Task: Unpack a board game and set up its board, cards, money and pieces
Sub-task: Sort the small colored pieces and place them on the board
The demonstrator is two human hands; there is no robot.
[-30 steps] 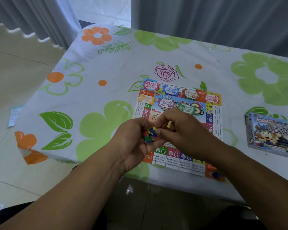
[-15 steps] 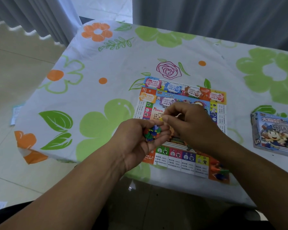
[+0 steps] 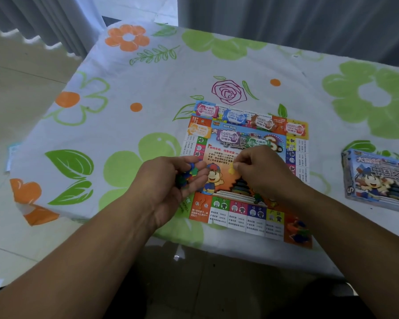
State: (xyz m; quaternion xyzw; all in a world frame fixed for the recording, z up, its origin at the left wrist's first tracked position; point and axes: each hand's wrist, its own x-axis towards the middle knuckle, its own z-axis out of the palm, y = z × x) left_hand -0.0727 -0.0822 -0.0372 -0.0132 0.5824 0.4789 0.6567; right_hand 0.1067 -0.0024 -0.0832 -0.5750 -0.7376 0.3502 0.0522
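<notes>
The hands have parted over the board (image 3: 256, 221); the right hand (image 3: 263, 173) has carried a pinched yellow piece (image 3: 232, 168) to the board's centre; the left hand (image 3: 168, 183) cups the other pieces (image 3: 189, 173) at the board's left edge; placing seems to be under way, with most still to set.

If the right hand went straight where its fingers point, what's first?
Likely the left hand and the coloured pieces it cups: the right hand, pinching a yellow piece, points left at them. Height unclear; maybe the board first.
</notes>
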